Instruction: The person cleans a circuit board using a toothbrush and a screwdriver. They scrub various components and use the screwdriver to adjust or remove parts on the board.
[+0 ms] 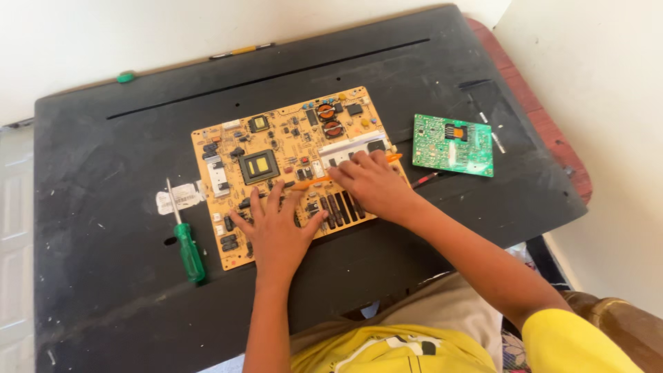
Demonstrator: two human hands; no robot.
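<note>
The right hand (373, 185) is curled narrow around an orange tool (324, 179), a thin stick whose one end shows past the fingers near the board's right edge and whose other end points left across the board's middle. The left hand (276, 228) lies flat with fingers spread wide, palm pressing on the lower part of the board (276, 138). That board is a large tan circuit board lying flat in the middle of the counter (103, 290), a black, scuffed panel with a long slot near its far edge. A square black chip sits just above the left hand's fingertips, and two copper coils stand near the far right corner. A green circuit board (452, 145) lies to the right, apart from the tan one. A green-handled screwdriver (185, 238) rests to the left, just beside the board's lower left corner, next to a white sticker (178, 198).
</note>
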